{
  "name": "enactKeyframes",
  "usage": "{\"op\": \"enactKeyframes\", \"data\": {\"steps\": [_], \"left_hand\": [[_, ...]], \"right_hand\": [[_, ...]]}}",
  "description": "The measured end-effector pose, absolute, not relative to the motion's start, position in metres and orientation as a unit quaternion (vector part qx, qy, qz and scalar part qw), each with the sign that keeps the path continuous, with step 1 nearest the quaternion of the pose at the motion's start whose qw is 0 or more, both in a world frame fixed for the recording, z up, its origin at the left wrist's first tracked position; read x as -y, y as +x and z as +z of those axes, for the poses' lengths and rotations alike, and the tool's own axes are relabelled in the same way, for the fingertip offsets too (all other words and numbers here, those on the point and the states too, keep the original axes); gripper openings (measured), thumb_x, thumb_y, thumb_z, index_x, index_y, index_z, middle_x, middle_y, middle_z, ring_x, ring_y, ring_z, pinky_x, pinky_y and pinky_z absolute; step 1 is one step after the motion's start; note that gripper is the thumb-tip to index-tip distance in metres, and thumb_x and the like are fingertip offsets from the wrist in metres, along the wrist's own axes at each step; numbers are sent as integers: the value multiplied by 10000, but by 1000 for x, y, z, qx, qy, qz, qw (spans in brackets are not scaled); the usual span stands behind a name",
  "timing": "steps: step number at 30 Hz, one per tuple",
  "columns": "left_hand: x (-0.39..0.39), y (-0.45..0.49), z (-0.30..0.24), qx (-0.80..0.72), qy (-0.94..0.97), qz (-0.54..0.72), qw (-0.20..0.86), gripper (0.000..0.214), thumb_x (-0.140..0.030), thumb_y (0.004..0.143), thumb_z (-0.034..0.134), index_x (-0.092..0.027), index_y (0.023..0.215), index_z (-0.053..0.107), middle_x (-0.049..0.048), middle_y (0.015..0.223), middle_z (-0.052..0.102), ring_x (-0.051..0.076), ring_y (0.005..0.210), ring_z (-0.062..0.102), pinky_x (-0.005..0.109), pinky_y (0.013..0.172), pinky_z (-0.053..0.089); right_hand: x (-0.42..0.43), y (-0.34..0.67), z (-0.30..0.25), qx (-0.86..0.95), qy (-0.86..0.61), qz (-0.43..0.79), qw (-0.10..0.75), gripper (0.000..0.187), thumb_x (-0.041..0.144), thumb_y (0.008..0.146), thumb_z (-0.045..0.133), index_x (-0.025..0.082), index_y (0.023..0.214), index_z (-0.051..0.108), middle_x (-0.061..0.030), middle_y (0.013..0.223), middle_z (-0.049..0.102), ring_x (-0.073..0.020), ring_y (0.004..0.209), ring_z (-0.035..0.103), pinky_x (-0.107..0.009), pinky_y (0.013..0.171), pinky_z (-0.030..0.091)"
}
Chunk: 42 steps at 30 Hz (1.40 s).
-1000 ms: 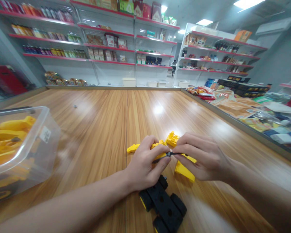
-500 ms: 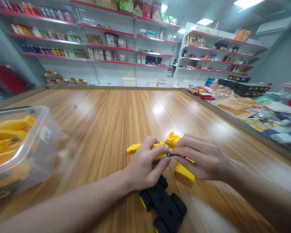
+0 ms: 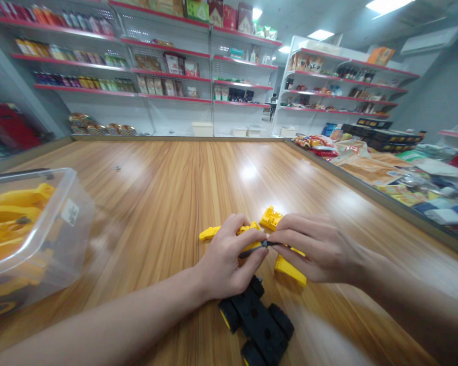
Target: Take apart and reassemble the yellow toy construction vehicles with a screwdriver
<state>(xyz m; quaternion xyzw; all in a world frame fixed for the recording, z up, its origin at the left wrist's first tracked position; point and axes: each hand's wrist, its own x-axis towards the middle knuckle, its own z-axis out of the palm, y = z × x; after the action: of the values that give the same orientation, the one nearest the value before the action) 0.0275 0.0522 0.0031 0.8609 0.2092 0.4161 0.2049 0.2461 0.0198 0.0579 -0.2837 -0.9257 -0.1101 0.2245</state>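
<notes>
My left hand [image 3: 229, 256] is closed, thumb and fingers pinching a slim dark grey piece [image 3: 250, 251]. Its tip meets a thin dark rod-like piece [image 3: 274, 244], which my right hand [image 3: 313, 249] pinches between its fingertips; whether the two are joined I cannot tell. Beneath and behind my left hand lies a long yellow toy part [image 3: 209, 233]. A yellow toy block [image 3: 270, 217] sits just beyond my right fingers, and a flat yellow piece [image 3: 291, 270] is partly hidden under that hand. Nearest me is a black toy vehicle chassis [image 3: 257, 328] with chunky wheels.
On the left of the wooden table [image 3: 156, 203] stands a clear plastic box [image 3: 70, 229] of yellow toy parts. A tiny grey piece [image 3: 117, 168] lies farther back. Packaged goods [image 3: 366, 168] flank the table on the right, and stocked shelves [image 3: 171, 76] line the back.
Almost nothing differs. Slightly more of the thin dark piece shows at my right fingertips, and the view has shifted a little.
</notes>
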Motion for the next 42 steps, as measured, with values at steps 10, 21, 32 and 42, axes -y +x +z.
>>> {"op": "enactKeyframes", "data": {"steps": [10, 21, 32, 42], "left_hand": [[-53, 27, 3, -209, 864, 414, 196, 204, -221, 879, 563, -144, 1045, 654, 83, 928, 479, 218, 874, 509, 374, 776, 449], [-52, 27, 4, -216, 862, 418, 191, 180, -226, 876, 572, -176, 1034, 643, 71, 921, 472, 218, 875, 509, 372, 769, 450], [-55, 29, 0, -204, 839, 460, 207, 323, -200, 836, 652, -206, 1127, 512, 65, 979, 562, 222, 913, 528, 371, 802, 446], [-56, 32, -6, -263, 811, 487, 190, 478, -255, 816, 706, -197, 1233, 480, 77, 1064, 599, 222, 974, 560, 371, 852, 475]], "right_hand": [[-17, 245, 57, 925, -299, -95, 216, 152, 192, 921, 576, 138, 1054, 629, -75, 904, 658, -176, 797, 637, -288, 667, 498], [-18, 243, 57, 924, -302, -116, 206, 151, 202, 947, 541, 134, 1031, 646, -71, 868, 656, -174, 776, 629, -284, 653, 486], [-19, 242, 61, 926, -322, -109, 166, 186, 222, 962, 497, 150, 894, 654, -53, 806, 615, -162, 715, 578, -284, 611, 438], [-18, 243, 61, 924, -328, -125, 154, 216, 216, 978, 467, 150, 914, 663, -61, 814, 630, -161, 718, 584, -281, 613, 421]]}}
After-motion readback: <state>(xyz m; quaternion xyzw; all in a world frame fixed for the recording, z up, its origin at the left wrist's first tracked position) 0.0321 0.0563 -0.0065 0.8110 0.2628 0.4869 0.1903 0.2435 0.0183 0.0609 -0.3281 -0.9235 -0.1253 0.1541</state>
